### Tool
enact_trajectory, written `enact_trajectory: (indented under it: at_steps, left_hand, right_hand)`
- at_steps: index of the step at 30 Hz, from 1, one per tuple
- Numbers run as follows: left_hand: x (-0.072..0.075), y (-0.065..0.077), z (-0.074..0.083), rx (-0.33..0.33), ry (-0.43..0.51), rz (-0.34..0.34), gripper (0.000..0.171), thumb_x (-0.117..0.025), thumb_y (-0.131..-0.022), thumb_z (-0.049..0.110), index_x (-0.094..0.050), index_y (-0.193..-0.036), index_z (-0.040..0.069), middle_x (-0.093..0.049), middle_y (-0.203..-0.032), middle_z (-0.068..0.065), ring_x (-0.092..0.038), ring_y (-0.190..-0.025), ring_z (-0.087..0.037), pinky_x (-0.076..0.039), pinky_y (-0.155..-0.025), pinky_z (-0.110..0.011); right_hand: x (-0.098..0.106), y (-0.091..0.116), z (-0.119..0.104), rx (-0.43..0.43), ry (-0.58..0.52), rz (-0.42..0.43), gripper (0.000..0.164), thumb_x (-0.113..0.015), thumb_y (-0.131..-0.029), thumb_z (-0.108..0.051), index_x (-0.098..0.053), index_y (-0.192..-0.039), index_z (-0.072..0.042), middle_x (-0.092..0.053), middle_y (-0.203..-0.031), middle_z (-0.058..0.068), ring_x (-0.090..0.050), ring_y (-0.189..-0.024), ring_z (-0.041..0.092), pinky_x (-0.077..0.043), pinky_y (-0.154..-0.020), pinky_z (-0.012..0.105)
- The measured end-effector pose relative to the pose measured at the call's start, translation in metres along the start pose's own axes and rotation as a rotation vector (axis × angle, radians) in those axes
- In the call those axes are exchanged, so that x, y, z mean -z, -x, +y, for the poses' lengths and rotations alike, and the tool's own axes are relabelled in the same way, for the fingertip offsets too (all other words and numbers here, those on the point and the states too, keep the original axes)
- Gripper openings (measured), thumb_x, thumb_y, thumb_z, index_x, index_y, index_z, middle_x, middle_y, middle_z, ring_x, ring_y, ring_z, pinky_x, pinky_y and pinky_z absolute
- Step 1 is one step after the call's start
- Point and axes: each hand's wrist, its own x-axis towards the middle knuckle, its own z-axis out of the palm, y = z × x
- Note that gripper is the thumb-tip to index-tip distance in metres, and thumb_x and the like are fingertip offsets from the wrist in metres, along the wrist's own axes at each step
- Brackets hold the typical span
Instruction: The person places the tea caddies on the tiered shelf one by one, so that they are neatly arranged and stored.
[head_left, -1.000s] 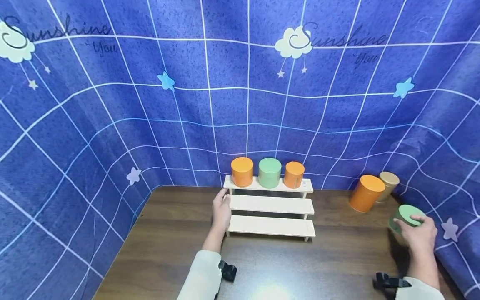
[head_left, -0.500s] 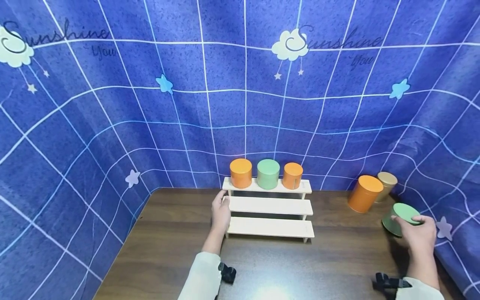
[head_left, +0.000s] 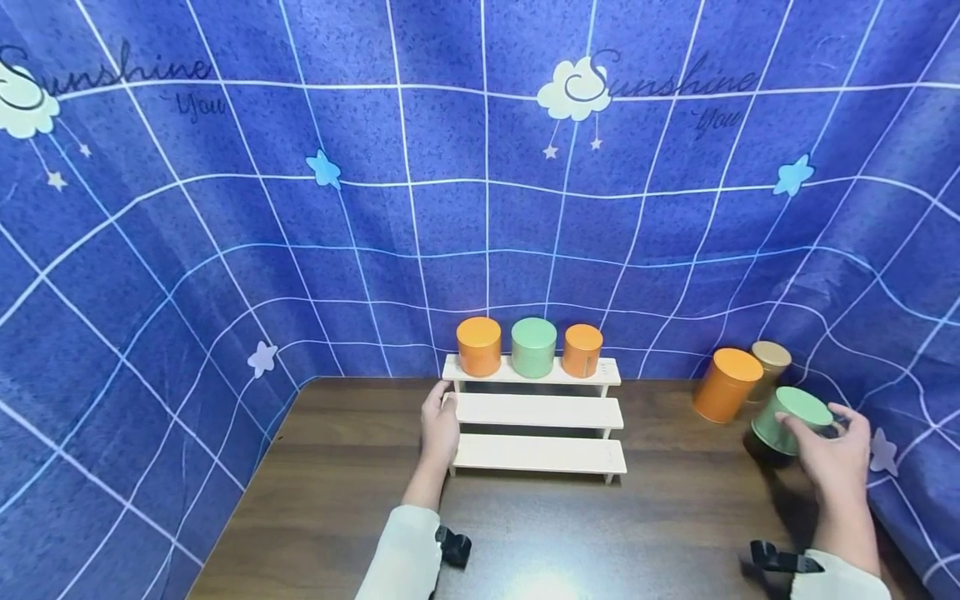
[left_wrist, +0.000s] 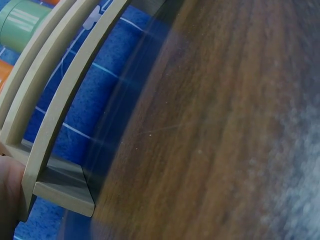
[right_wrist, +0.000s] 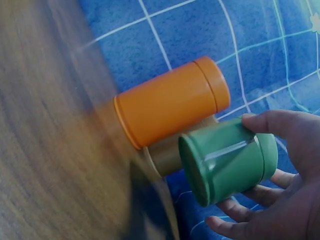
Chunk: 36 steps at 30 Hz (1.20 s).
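Observation:
My right hand point(head_left: 838, 457) grips a green tin point(head_left: 783, 421) near its lid, thumb on one side and fingers on the other. The tin is tilted and lifted off the table, as its dark shadow and the right wrist view show. My left hand point(head_left: 441, 429) holds the left end of a white three-tier display rack point(head_left: 540, 454), thumb over the edge of the middle tier. In the left wrist view only a bit of that hand shows beside the rack's end. The top tier bears an orange tin point(head_left: 478, 348), another green tin point(head_left: 533, 350) and a smaller orange tin point(head_left: 582, 352).
A tall orange tin point(head_left: 726, 387) stands on the brown wooden table point(head_left: 337, 467) at the back right. A gold tin point(head_left: 771, 367) stands close behind it, partly hidden. Blue curtain cloth point(head_left: 450, 208) with white lines walls the table at the back and sides.
My right hand has lifted the green tin and brought it left and back, closer to the gold tin, tilting it. The left hand and rack have stayed put; the view has shifted slightly.

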Motion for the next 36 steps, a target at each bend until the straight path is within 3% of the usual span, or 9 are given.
enact_trajectory:
  at_steps: [4,6,9,13,17,24,29,36]
  left_hand:
    - [0.0,0.001,0.001,-0.008,-0.001,0.0,0.038,-0.047,-0.103,-0.003,-0.062,-0.138,-0.007,-0.061,-0.148,-0.025,-0.05,-0.147,-0.037,-0.034,-0.128,-0.055]
    - [0.001,0.0,0.001,-0.004,0.0,0.004,0.037,-0.048,-0.104,-0.002,-0.063,-0.138,-0.006,-0.062,-0.148,-0.024,-0.051,-0.146,-0.035,-0.035,-0.128,-0.054]
    - [0.001,-0.001,0.0,0.0,0.005,0.009,0.037,-0.047,-0.104,-0.002,-0.062,-0.138,-0.005,-0.063,-0.147,-0.024,-0.052,-0.145,-0.034,-0.036,-0.127,-0.054]
    - [0.002,-0.001,-0.001,-0.002,0.018,0.013,0.038,-0.047,-0.104,-0.003,-0.062,-0.138,-0.006,-0.062,-0.147,-0.025,-0.051,-0.146,-0.036,-0.035,-0.128,-0.055]
    - [0.001,0.001,0.0,-0.003,0.012,0.022,0.037,-0.05,-0.103,-0.001,-0.062,-0.139,-0.007,-0.061,-0.149,-0.026,-0.049,-0.148,-0.038,-0.033,-0.129,-0.055]
    - [-0.003,0.004,0.008,0.01,-0.005,0.057,0.037,-0.048,-0.104,-0.004,-0.061,-0.138,-0.01,-0.059,-0.148,-0.029,-0.047,-0.149,-0.042,-0.031,-0.13,-0.057]
    - [-0.005,0.004,0.015,0.0,0.01,0.045,0.036,-0.046,-0.103,-0.008,-0.06,-0.136,-0.014,-0.06,-0.146,-0.033,-0.047,-0.147,-0.045,-0.031,-0.129,-0.06]
    - [-0.003,0.003,0.006,-0.015,-0.01,0.038,0.036,-0.048,-0.105,-0.003,-0.061,-0.138,-0.01,-0.06,-0.148,-0.03,-0.048,-0.148,-0.043,-0.032,-0.129,-0.059]
  right_hand:
    - [0.002,0.003,-0.007,0.017,0.017,0.039,0.08,-0.079,-0.09,-0.043,-0.046,-0.16,-0.028,-0.045,-0.165,0.007,-0.042,-0.147,0.021,-0.033,-0.118,0.018]
    - [0.004,0.005,-0.01,0.029,0.006,0.049,0.077,-0.081,-0.088,-0.044,-0.051,-0.158,-0.029,-0.053,-0.157,-0.003,-0.049,-0.137,0.013,-0.036,-0.11,0.012]
    - [0.006,0.007,-0.013,0.063,-0.033,0.057,0.073,-0.085,-0.086,-0.042,-0.058,-0.153,-0.028,-0.067,-0.125,-0.022,-0.058,-0.105,-0.004,-0.041,-0.088,0.004]
    - [0.008,0.008,-0.016,0.14,-0.089,0.06,0.061,-0.086,-0.087,-0.034,-0.067,-0.145,-0.027,-0.055,-0.084,-0.041,-0.052,-0.074,-0.017,-0.04,-0.065,0.001]
    - [0.011,0.01,-0.021,0.206,-0.095,0.057,0.053,-0.085,-0.089,-0.03,-0.07,-0.14,-0.027,-0.055,-0.079,-0.042,-0.052,-0.073,-0.016,-0.039,-0.065,0.001]
    - [0.012,0.016,-0.029,0.281,-0.053,0.009,0.051,-0.082,-0.093,-0.031,-0.069,-0.142,-0.027,-0.058,-0.095,-0.044,-0.053,-0.085,-0.023,-0.038,-0.076,-0.003]
    - [0.013,0.019,-0.034,0.328,-0.032,-0.046,0.053,-0.08,-0.095,-0.032,-0.066,-0.145,-0.023,-0.052,-0.083,-0.051,-0.052,-0.082,-0.029,-0.038,-0.075,-0.005]
    - [0.016,0.024,-0.039,0.339,-0.046,-0.066,0.052,-0.081,-0.094,-0.028,-0.067,-0.144,-0.024,-0.052,-0.082,-0.052,-0.052,-0.081,-0.03,-0.039,-0.073,-0.005]
